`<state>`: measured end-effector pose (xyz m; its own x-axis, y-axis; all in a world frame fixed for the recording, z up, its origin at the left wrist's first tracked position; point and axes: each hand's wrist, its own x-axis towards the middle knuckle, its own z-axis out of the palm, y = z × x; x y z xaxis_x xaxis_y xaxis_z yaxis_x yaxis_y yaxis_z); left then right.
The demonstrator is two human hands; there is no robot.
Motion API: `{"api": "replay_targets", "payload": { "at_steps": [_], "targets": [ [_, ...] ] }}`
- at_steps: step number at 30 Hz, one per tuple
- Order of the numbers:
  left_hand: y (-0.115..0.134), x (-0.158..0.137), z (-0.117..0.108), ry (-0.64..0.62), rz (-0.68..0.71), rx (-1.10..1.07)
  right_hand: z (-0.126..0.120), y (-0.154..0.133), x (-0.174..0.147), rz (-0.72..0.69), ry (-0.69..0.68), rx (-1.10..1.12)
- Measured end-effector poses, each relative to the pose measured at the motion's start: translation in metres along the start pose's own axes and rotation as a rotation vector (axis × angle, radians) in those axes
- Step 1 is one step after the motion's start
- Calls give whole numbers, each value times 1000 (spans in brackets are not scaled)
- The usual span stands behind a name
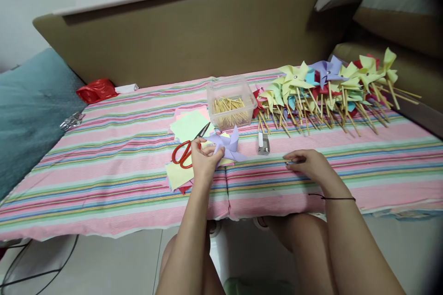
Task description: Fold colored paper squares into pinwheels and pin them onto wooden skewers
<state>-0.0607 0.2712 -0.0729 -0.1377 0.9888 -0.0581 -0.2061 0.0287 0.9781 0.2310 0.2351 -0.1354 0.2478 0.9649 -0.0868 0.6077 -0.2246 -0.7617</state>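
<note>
My left hand (206, 156) pinches a purple paper pinwheel (230, 145) with folded blades and no stick visible on it. Beneath and beside that hand are red-handled scissors (187, 150), blades pointing away, and loose paper squares (188, 125) in green, pink and yellow. My right hand (306, 163) hovers just above the striped cloth, its fingers curled together; a small dark spot shows at the fingertips, too small to name. Between my hands and a little farther back is a small silver-and-white object (263, 144).
A clear plastic box (249, 109) of short wooden sticks (228, 105) stands behind the paper. Finished pinwheels (328, 71) on sticks are heaped at the back right. A red plastic bag (97, 91) and a teal cushion (38, 115) are on the left.
</note>
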Motion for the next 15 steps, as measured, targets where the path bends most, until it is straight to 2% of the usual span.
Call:
{"api": "replay_targets", "payload": {
  "at_steps": [5,7,11,15],
  "targets": [
    [-1,-2,0,15,9,3,-2,-8,-2,-46,-19,-12],
    [-2,-2,-1,21,12,3,-1,-17,-4,-39,15,125],
    [-7,-2,0,23,38,-10,7,-51,-11,-77,103,531],
    [-9,-4,3,38,47,-13,22,-87,-19,-145,64,733]
  ]
}}
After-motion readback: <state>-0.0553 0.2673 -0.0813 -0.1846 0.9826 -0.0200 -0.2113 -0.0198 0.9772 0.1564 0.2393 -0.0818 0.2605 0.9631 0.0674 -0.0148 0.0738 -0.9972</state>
